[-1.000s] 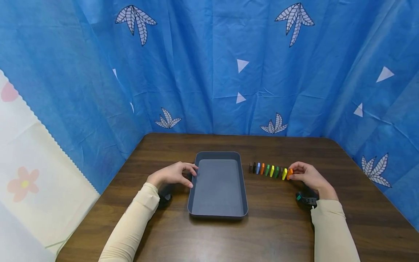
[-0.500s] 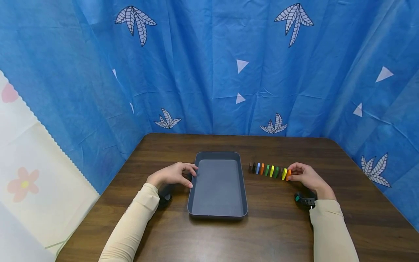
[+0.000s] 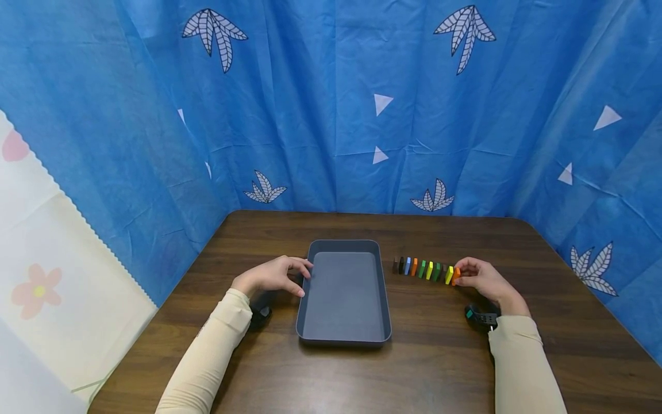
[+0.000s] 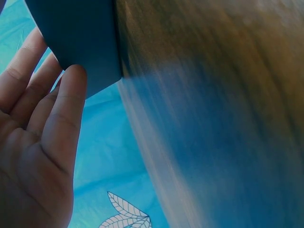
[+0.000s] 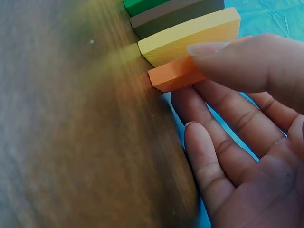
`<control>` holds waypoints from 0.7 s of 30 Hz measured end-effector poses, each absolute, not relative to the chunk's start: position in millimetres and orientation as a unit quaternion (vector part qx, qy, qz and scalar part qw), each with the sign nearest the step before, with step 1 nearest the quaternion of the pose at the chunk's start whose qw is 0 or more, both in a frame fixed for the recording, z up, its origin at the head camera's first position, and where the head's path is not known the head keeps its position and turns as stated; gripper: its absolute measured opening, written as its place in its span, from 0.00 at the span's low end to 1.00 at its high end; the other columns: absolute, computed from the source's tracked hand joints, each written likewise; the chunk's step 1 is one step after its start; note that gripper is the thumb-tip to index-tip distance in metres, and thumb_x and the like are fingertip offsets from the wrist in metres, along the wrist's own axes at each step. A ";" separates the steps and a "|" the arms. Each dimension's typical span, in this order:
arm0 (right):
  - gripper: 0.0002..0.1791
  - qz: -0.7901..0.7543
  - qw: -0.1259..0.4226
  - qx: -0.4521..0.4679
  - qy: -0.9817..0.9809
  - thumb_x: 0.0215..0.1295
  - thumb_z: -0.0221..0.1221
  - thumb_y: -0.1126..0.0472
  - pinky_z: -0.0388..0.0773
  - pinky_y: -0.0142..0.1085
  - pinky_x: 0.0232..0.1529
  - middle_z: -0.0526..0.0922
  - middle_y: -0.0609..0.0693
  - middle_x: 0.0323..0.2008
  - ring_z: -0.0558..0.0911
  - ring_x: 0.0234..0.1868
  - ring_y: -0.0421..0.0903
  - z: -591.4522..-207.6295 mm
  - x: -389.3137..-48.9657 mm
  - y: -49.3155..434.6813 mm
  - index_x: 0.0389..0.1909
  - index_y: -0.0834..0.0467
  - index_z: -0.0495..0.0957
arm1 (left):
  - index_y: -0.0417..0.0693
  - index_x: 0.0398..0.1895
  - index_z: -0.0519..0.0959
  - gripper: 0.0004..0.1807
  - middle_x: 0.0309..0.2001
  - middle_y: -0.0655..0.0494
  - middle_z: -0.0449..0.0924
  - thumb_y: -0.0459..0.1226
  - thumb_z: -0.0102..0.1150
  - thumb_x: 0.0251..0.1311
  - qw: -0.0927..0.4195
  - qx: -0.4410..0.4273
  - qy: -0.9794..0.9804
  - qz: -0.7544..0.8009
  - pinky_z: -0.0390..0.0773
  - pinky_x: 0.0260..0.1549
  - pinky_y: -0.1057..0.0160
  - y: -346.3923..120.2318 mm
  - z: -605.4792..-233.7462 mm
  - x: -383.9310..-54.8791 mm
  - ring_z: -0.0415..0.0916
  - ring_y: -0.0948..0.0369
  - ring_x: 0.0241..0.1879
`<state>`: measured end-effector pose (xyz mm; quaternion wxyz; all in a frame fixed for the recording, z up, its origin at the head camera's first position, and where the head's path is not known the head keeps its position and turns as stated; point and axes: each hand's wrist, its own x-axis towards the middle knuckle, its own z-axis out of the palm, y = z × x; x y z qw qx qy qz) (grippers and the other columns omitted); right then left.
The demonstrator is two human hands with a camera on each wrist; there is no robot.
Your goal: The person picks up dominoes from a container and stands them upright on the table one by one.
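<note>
At the right end of a row of dominoes (image 3: pixel 430 270), my right hand (image 3: pixel 483 280) pinches an upright orange domino (image 5: pixel 173 76) between thumb and fingers. It stands at the table surface, right beside a yellow domino (image 5: pixel 190 35), slightly tilted in the right wrist view. My left hand (image 3: pixel 271 276) lies at the left rim of a dark grey rectangular tray (image 3: pixel 346 305), its fingers loosely bent. In the left wrist view, the thumb (image 4: pixel 66 109) overlaps the tray's wall (image 4: pixel 80 38) and the other fingers are partly hidden by it.
The row holds several upright dominoes in brown, black, blue, orange, green and yellow, spaced a little apart. It runs across the brown wooden table (image 3: pixel 439 356) to the right of the tray. Blue curtains (image 3: pixel 331 115) hang behind the table's far edge.
My right hand has shifted the orange domino slightly left, closer to the yellow one, then stayed put. The left hand and the tray have not moved.
</note>
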<state>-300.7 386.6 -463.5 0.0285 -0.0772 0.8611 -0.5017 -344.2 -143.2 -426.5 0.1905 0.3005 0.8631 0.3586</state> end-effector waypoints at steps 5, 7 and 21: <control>0.18 -0.496 0.035 -0.078 0.864 0.64 0.62 0.72 0.82 0.26 0.42 0.80 0.62 0.45 0.79 0.41 0.42 -464.8 -301.1 385.7 0.53 0.72 0.70 | 0.47 0.48 0.84 0.19 0.71 0.49 0.70 0.40 0.76 0.52 0.190 0.300 0.864 0.356 0.70 0.68 0.44 -143.9 -426.3 -344.0 0.66 0.45 0.71; 0.21 -0.490 0.041 -0.080 0.867 0.64 0.63 0.71 0.82 0.26 0.43 0.79 0.65 0.48 0.79 0.43 0.43 -463.8 -300.1 386.9 0.55 0.72 0.70 | 0.47 0.48 0.83 0.19 0.71 0.48 0.70 0.40 0.76 0.53 0.188 0.304 0.864 0.353 0.70 0.67 0.44 -143.4 -426.1 -344.1 0.66 0.45 0.71; 0.36 -0.374 0.080 -0.057 0.922 0.76 0.51 0.44 0.76 0.59 0.60 0.69 0.74 0.63 0.75 0.57 0.64 -426.7 -288.7 400.3 0.67 0.72 0.63 | 0.43 0.60 0.80 0.26 0.75 0.48 0.63 0.45 0.69 0.60 0.170 0.315 0.874 0.328 0.68 0.68 0.43 -137.0 -410.2 -345.2 0.59 0.46 0.74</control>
